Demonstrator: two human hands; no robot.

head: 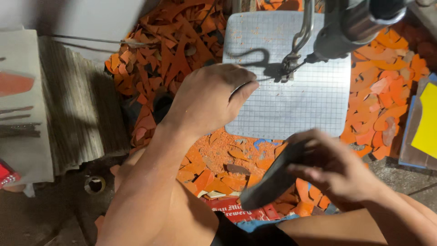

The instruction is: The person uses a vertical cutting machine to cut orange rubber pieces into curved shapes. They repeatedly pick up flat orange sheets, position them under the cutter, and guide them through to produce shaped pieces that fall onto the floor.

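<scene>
Left hand (211,98): curled loosely at the near left edge of the gridded plate (314,98), fingers bent in and tips resting on the plate surface; it grips nothing that I can make out.
Right hand (334,166): closed around the dark sole-shaped piece (273,180), thumb on top and fingers wrapped over its upper end.
Dark sole-shaped piece: held in the air below the plate's near edge, tilted, its lower tip pointing down toward the scrap heap (motion blur softens its outline).
Gridded plate: pale metal, marked in small squares, lying flat; the machine head (355,25) hangs over its far right corner.
Needle or blade (287,68): a thin metal part coming down from the machine head to the plate, just beside the left fingertips.
Orange offcuts (173,50): piled thick on the floor around the plate, to the left, right and in front.
Yellow sheet (428,120): at the right edge, lying on a grey board.
Corrugated stack (77,105): grey, ribbed, well to the left of the offcuts.
Metal ring (94,184): on the floor by the left forearm.
</scene>
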